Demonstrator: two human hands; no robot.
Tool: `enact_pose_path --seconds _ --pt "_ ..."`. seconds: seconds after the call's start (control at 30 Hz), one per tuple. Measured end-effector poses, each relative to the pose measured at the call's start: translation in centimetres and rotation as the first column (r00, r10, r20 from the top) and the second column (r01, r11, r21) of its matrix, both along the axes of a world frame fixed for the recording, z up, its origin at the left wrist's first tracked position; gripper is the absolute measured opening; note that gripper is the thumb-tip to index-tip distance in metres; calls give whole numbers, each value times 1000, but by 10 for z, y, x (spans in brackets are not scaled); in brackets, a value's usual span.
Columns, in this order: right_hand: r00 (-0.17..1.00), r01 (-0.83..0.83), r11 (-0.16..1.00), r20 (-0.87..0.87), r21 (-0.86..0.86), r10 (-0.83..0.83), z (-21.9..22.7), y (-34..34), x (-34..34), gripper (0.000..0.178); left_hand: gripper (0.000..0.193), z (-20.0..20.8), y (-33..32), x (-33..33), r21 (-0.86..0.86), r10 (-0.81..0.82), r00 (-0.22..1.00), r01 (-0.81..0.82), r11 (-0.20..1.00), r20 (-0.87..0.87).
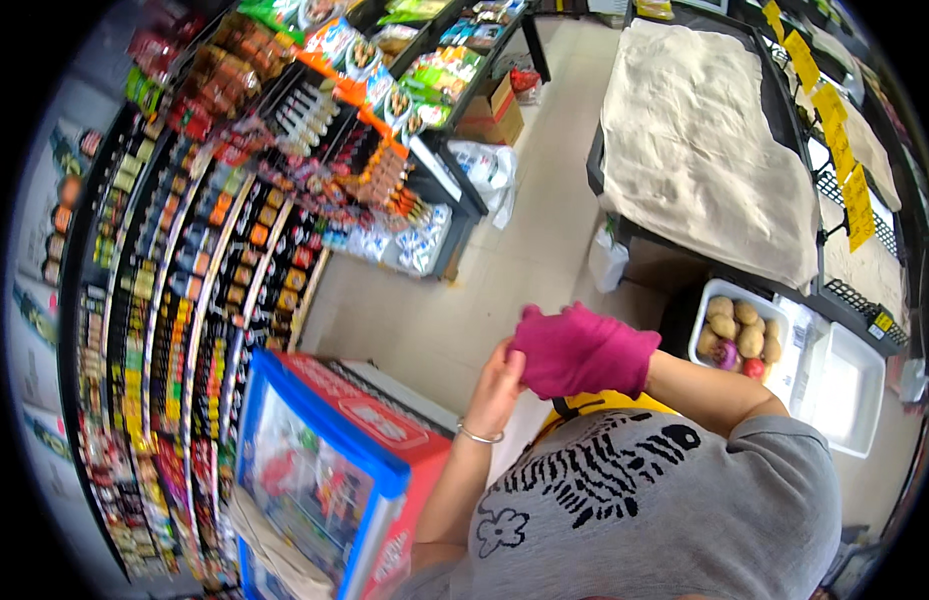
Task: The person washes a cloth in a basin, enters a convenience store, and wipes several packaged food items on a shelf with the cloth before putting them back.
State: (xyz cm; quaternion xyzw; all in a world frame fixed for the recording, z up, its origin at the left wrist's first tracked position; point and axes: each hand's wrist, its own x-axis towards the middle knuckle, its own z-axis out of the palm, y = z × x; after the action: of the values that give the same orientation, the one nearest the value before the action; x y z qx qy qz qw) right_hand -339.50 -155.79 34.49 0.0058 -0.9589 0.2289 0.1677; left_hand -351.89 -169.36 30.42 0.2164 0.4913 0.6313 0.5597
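A magenta knit glove (604, 358) covers my right hand (582, 350) up to the wrist. My left hand (496, 390) is bare, with a silver bangle (480, 436) at its wrist. In front of my belly the two hands meet, and the left fingers close on the fingertip end of the glove. How the right fingers lie inside the cloth is hard to make out.
A blue-rimmed chest freezer (384, 470) stands close on my left, before shelves of bottles (184, 300). To the right, a cloth-covered display table (699, 150) has a white tub (696, 340) of potatoes (749, 342) and a white tray (864, 440) beside it.
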Motion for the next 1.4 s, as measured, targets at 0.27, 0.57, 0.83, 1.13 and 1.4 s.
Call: enact_pose_path --seconds 0.27,0.57,0.83,1.13,1.4 --pt "974 144 707 227 -692 24 20 158 -126 22 20 -14 169 -151 81 231 963 -222 972 -138" --pt "983 179 -389 178 -904 38 -119 327 -259 38 34 46 319 -326 185 437 888 -458 870 143" --pt "961 35 -340 125 -940 -246 -103 473 -322 49 30 54 510 -416 251 -14 970 -49 967 242" --pt "819 -491 -589 -111 -641 -563 -81 635 -345 74 20 31 767 -387 200 -468 881 447 872 72" --pt "794 -519 -656 -25 -548 -608 -70 824 -325 58 29 -15 967 -424 29 -212 540 403 915 -815"
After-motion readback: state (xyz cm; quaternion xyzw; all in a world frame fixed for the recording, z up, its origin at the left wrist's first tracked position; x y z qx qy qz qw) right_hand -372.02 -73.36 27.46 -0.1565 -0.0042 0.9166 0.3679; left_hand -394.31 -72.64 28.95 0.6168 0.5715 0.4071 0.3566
